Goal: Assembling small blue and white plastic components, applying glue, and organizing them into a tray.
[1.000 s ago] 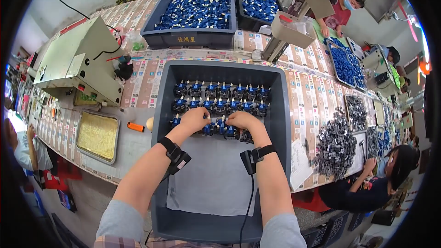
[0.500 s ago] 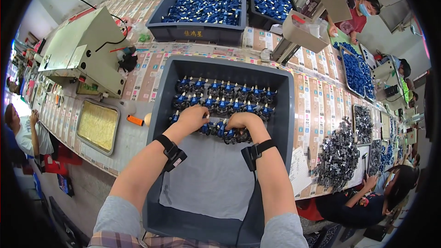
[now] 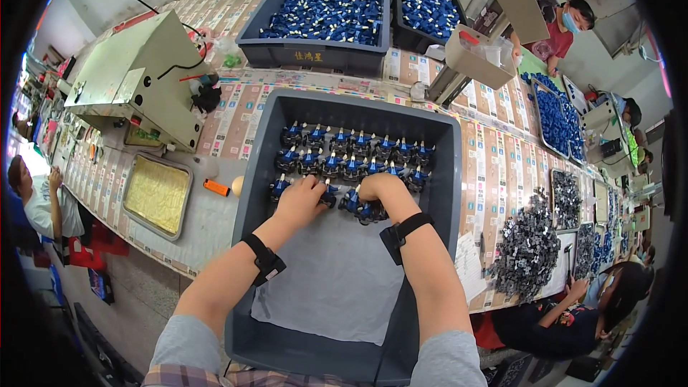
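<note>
A deep grey bin lies in front of me, lined with a pale sheet. Blue-and-black toy vehicles with white tips stand in rows across its far half. My left hand is closed at the nearest row, thumb and fingers against a toy vehicle. To its right, my right hand curls down over more toys of that row; its fingertips are partly hidden. Both wrists wear black straps with small boxes.
Beyond the bin stand a large tub and a smaller black crate, filled with blue parts. A metal tray, orange cutter and beige machine sit left. Grey parts are heaped right. Co-workers sit around the table.
My left hand has come slightly nearer to me, down from the second row to the nearest row. My right hand stays over the nearest row. The view has shifted slightly.
</note>
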